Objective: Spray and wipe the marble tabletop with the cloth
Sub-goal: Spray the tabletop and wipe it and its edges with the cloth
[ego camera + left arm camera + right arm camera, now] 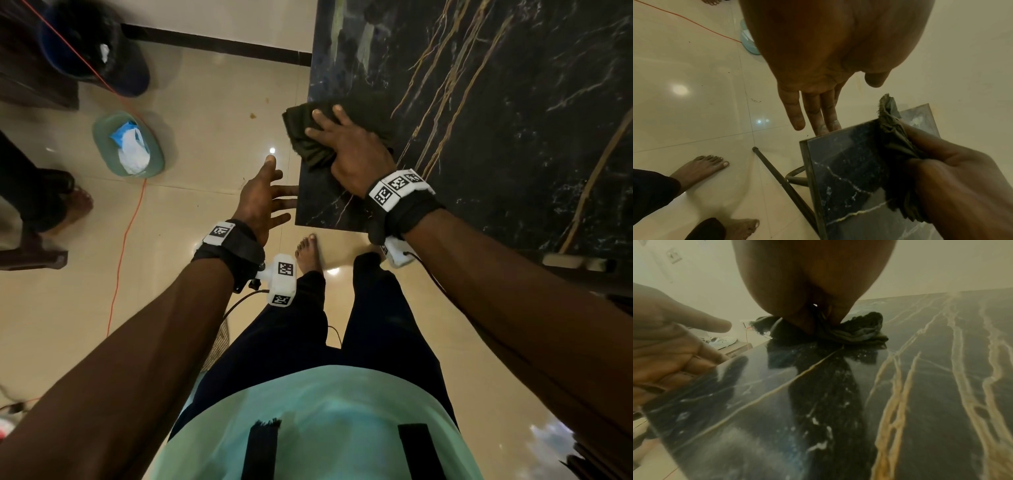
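The task appears to be in its wiping stage. No spray bottle is showing in any view, so whether spraying is finished cannot be confirmed; the pale specks and streaks lying on the stone close to the wrist camera could be leftover liquid or the marble's own flecking.

The right hand [349, 147] is pressing the cloth [329, 132] flat against the marble tabletop [513, 102], fingers spread over the top and the thumb side gathering the bunched fabric. The cloth is sitting at the table's left edge, near the near corner, with a fold hanging just past the rim.

The left hand [263, 202] is holding nothing. Its fingers are straight and relaxed, reaching toward the table edge just beside the corner; the fingertips look to be at or under the rim, but contact cannot be confirmed.

Judging by position, only this corner region is being covered now. The large expanse of slab to the right is lying beyond the cloth, so most of the wiping probably remains.

The cloth is dark, crumpled and frayed at one edge. The tabletop is glossy black stone with gold and white veins, reflecting both hands.
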`<state>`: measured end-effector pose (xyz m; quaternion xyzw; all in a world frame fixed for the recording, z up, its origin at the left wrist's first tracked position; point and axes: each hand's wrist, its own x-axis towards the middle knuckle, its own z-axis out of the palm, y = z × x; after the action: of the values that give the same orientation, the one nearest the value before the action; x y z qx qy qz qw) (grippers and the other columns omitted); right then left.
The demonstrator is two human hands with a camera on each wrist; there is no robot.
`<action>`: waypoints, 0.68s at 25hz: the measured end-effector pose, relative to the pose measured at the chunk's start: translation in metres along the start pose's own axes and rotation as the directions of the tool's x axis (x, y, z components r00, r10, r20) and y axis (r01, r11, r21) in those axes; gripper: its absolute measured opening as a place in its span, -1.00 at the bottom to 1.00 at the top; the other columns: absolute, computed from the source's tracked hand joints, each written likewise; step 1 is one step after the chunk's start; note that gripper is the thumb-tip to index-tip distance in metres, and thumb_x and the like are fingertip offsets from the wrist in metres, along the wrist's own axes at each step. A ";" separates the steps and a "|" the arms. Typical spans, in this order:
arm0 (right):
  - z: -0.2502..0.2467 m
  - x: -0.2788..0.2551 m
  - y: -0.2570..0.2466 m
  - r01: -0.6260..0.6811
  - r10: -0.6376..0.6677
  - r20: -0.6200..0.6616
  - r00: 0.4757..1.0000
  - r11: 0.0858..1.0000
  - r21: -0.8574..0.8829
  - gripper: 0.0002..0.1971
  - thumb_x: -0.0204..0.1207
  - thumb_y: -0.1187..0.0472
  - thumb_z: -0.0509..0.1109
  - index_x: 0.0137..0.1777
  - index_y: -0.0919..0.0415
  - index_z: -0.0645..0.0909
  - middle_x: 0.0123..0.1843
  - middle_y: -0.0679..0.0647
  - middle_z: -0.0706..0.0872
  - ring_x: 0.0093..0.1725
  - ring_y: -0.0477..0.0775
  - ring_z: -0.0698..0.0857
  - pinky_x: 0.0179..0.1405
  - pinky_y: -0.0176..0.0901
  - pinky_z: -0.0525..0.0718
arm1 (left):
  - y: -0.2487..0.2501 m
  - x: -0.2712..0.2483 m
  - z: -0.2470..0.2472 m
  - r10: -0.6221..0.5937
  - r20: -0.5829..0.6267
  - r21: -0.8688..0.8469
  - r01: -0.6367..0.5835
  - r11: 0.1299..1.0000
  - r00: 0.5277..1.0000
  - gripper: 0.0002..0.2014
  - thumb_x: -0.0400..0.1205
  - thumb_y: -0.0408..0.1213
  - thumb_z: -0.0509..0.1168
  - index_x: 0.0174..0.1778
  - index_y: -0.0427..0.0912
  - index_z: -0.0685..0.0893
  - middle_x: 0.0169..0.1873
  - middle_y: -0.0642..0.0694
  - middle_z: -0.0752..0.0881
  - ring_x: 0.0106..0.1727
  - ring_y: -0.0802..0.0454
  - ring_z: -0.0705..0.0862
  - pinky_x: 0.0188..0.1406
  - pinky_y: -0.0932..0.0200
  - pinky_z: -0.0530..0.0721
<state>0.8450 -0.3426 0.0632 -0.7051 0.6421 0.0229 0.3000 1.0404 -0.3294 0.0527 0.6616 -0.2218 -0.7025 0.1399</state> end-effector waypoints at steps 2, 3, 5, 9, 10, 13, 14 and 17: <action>0.008 -0.012 -0.004 -0.018 0.018 -0.002 1.000 1.000 -0.005 -0.31 0.61 0.37 0.24 0.70 -0.10 0.26 0.79 -0.08 0.07 0.77 0.14 -0.08 0.56 0.40 0.29 | 0.001 0.000 0.002 -0.007 0.011 -0.015 0.007 1.000 1.000 -0.38 0.76 0.33 0.09 0.54 -0.06 0.56 0.20 -0.13 0.82 0.22 -0.12 0.80 0.34 -0.24 0.67; 0.016 -0.022 -0.005 -0.021 0.021 0.003 1.000 1.000 -0.010 -0.31 0.61 0.36 0.25 0.71 -0.09 0.24 0.79 -0.08 0.05 0.77 0.14 -0.09 0.56 0.39 0.30 | 0.002 0.000 0.003 -0.007 0.019 -0.024 0.008 1.000 1.000 -0.38 0.76 0.33 0.08 0.53 -0.06 0.57 0.20 -0.13 0.81 0.23 -0.12 0.79 0.33 -0.23 0.69; 0.032 -0.048 -0.006 -0.006 0.007 0.031 1.000 1.000 -0.020 -0.30 0.60 0.37 0.25 0.71 -0.10 0.23 0.79 -0.10 0.03 0.77 0.12 -0.13 0.57 0.37 0.27 | 0.003 0.000 0.005 -0.007 0.036 -0.037 0.008 0.999 0.999 -0.40 0.77 0.32 0.08 0.48 -0.06 0.61 0.22 -0.14 0.80 0.24 -0.13 0.79 0.28 -0.19 0.73; 0.056 -0.102 0.006 0.089 -0.085 0.149 0.985 0.996 -0.024 -0.22 0.54 0.43 0.26 0.71 -0.11 0.22 0.78 -0.14 0.00 0.77 0.08 -0.22 0.71 0.28 0.04 | 0.007 0.001 0.010 -0.011 0.065 -0.041 0.014 0.999 0.998 -0.43 0.79 0.30 0.05 0.38 -0.08 0.67 0.24 -0.14 0.79 0.25 -0.14 0.76 0.22 -0.16 0.74; 0.060 -0.113 0.012 0.118 -0.112 0.173 0.979 0.993 -0.026 -0.20 0.51 0.45 0.28 0.71 -0.10 0.23 0.78 -0.15 -0.01 0.76 0.06 -0.23 0.72 0.25 0.02 | 0.009 0.002 0.012 -0.016 0.077 -0.033 0.018 0.999 0.997 -0.42 0.79 0.30 0.04 0.37 -0.07 0.67 0.25 -0.13 0.78 0.26 -0.14 0.76 0.22 -0.16 0.73; 0.063 -0.132 0.029 0.199 -0.181 0.233 0.955 0.978 -0.058 -0.16 0.45 0.45 0.34 0.70 -0.10 0.24 0.76 -0.22 -0.08 0.76 0.01 -0.27 0.70 0.21 0.10 | 0.014 0.005 0.015 -0.022 0.097 0.002 0.022 1.000 0.995 -0.40 0.79 0.32 0.01 0.40 -0.07 0.65 0.28 -0.11 0.76 0.27 -0.15 0.74 0.24 -0.18 0.71; 0.061 -0.133 0.033 0.215 -0.191 0.249 0.950 0.974 -0.073 -0.16 0.46 0.44 0.35 0.71 -0.11 0.24 0.76 -0.23 -0.10 0.76 0.01 -0.28 0.69 0.18 0.10 | 0.016 0.006 0.015 -0.023 0.101 0.011 0.022 1.000 0.995 -0.39 0.78 0.33 0.01 0.41 -0.08 0.64 0.28 -0.11 0.76 0.27 -0.15 0.74 0.22 -0.16 0.72; 0.058 -0.127 0.033 0.258 -0.221 0.254 0.942 0.959 -0.122 -0.19 0.50 0.40 0.35 0.71 -0.11 0.23 0.77 -0.17 -0.05 0.75 0.03 -0.27 0.60 0.10 -0.22 | 0.017 0.009 0.015 -0.025 0.104 0.023 0.023 0.999 0.994 -0.38 0.78 0.33 0.01 0.43 -0.08 0.63 0.27 -0.09 0.76 0.26 -0.13 0.74 0.09 -0.09 0.71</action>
<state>0.8129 -0.2033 0.0557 -0.7911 0.5073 0.1197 0.3201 1.0227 -0.3467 0.0542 0.6282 -0.2286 -0.7351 0.1125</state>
